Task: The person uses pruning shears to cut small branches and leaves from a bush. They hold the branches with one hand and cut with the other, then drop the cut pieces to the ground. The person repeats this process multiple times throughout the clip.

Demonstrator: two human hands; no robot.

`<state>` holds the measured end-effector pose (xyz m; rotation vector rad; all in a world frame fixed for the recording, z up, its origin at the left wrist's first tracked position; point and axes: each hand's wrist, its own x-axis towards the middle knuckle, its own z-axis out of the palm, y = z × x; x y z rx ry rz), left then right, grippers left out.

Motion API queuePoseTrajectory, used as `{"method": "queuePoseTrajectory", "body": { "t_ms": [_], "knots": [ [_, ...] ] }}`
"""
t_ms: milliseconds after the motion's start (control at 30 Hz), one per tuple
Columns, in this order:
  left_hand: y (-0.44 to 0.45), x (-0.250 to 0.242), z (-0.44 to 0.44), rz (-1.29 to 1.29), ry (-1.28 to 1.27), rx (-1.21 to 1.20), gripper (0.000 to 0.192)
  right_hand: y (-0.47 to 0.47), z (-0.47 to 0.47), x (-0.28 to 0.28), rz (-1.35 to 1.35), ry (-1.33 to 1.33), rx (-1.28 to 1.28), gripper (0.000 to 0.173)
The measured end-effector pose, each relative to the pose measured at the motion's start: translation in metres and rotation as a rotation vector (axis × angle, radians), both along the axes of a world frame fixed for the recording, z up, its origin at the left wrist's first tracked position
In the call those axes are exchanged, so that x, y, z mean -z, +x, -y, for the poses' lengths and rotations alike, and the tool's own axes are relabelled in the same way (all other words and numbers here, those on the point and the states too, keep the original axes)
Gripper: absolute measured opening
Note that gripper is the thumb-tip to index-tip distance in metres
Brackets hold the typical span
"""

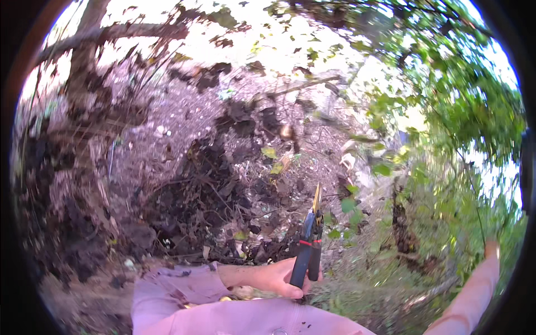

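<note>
My left hand (pixel 278 276) is wrapped around a pair of pruning shears (pixel 305 259) in front of my body. The shears have dark handles with red bands, and their narrow gold-coloured blades point up and away from me. At the far right my right arm stretches out, and my right hand (pixel 492 248) is at the leafy green foliage (pixel 465 121). That hand is small and blurred near the picture's rim, so its fingers cannot be made out. A thin stem (pixel 478 215) runs down close to it.
Dark dry leaves (pixel 209 176) and twigs cover the ground before me. A tree trunk (pixel 83 67) and a bare branch (pixel 138 30) stand at upper left. A short dark stump or stem (pixel 402 226) rises from the grass (pixel 360 289) on the right.
</note>
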<state>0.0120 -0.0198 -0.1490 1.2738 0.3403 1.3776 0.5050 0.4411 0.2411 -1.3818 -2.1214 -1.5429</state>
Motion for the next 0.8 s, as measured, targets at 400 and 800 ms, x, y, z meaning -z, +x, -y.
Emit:
{"method": "queuePoseTrajectory", "body": {
  "t_ms": [400,800],
  "knots": [
    [0.006,-0.006,0.007,0.049,-0.022,0.013,0.077,-0.129,0.054,-0.019,0.033,-0.706,0.481,0.038],
    [0.009,-0.016,0.013,0.125,0.06,-0.079,0.065,-0.321,0.259,0.036,0.315,-0.63,-0.214,0.013]
  ]
}}
